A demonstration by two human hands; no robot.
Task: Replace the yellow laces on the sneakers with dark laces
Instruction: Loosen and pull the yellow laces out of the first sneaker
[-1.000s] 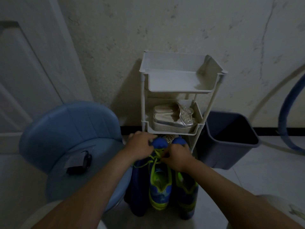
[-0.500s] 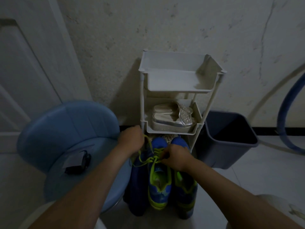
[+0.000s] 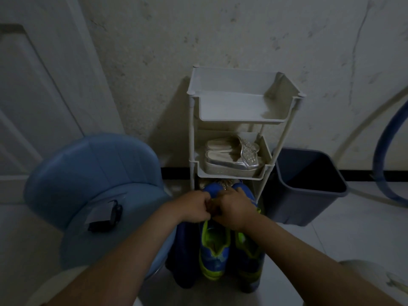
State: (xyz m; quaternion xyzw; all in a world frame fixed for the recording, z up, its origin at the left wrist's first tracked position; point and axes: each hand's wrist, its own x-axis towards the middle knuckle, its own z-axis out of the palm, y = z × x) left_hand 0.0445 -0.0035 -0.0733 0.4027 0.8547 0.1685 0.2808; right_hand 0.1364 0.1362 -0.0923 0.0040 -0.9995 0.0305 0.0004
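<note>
We are looking down at a pair of sneakers [image 3: 214, 252] standing on the floor [image 3: 331, 250] in front of the rack [image 3: 193, 129]. Their long axis is running straight away from us, with heels toward us and toes tucked under the lowest shelf. Both hands are working on the middle one of the pair. The left hand [image 3: 194, 206] is coming in from the left and the right hand [image 3: 235, 209] from the right, and they are meeting knuckle to knuckle over the forefoot, just above the lacing. Neither is nearer; they are sitting level across the shoe.

The fingers [image 3: 204, 203] of both hands are curling in narrow around something at the eyelets. We are judging that it is the yellow lace, but the pinch itself is hiding under the hands. The lacing row is lying directly beneath the fingers and running along the shoe axis, so we are expecting the next pull to go up and out sideways, away from the tongue.

A dark bundle [image 3: 103, 219] is lying on the blue stool [image 3: 92, 173], well to the left and nearer the left hand. It may be the dark laces, but we cannot tell.
</note>
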